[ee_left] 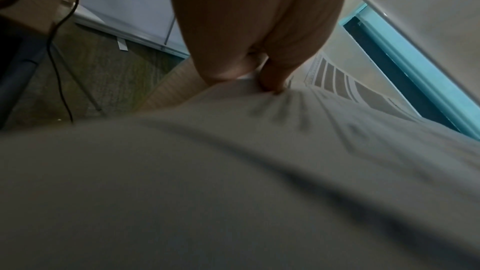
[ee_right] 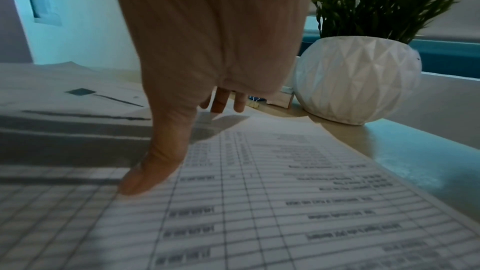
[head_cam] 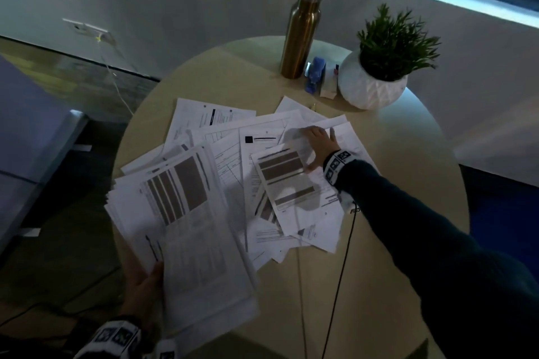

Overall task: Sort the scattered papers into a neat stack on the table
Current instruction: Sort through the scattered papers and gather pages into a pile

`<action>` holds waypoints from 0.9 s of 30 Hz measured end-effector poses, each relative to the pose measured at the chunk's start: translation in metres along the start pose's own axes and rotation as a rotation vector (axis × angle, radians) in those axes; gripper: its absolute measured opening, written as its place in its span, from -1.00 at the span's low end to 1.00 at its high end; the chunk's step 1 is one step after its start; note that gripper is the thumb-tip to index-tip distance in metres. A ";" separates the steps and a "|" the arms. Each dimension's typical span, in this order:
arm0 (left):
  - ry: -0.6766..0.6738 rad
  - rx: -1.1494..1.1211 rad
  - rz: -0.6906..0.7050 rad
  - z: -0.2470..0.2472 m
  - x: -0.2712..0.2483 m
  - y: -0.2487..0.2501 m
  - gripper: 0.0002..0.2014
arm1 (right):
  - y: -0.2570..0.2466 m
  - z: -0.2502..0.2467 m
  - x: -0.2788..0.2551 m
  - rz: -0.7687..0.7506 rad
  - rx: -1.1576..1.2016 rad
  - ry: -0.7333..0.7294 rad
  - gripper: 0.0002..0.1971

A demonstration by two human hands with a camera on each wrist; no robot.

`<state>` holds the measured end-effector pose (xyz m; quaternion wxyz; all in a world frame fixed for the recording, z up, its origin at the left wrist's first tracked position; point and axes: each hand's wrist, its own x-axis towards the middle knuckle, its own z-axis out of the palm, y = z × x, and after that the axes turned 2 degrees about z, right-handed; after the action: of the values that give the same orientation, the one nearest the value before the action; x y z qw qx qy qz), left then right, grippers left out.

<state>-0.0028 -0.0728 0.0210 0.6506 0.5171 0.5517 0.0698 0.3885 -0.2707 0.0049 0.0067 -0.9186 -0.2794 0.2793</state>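
Note:
Printed white papers (head_cam: 233,142) lie scattered and overlapping on the round beige table (head_cam: 402,213). My left hand (head_cam: 144,285) grips a thick bundle of papers (head_cam: 186,227) at its near edge, thumb on top, held over the table's left side. In the left wrist view the thumb (ee_left: 272,77) pinches the bundle (ee_left: 233,171). My right hand (head_cam: 319,144) lies flat with straight fingers on a sheet with a table print (ee_right: 285,202) at the far right of the pile. Its thumb (ee_right: 153,163) presses the paper and the fingertips (ee_right: 221,102) touch further on.
At the table's back stand a bronze metal bottle (head_cam: 302,29), a blue stapler (head_cam: 315,74) with a small white box, and a white faceted pot with a green plant (head_cam: 372,81) (ee_right: 358,79). A black cable (head_cam: 341,271) hangs from my right wrist over the table.

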 end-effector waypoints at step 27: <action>-0.052 0.119 -0.100 -0.007 0.016 -0.008 -0.47 | -0.012 0.093 -0.117 0.812 1.117 0.565 -0.59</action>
<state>-0.0062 -0.0614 0.0056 0.6355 0.5284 0.5628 -0.0091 0.2538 -0.3340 -0.0125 0.4405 -0.8461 0.2778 0.1135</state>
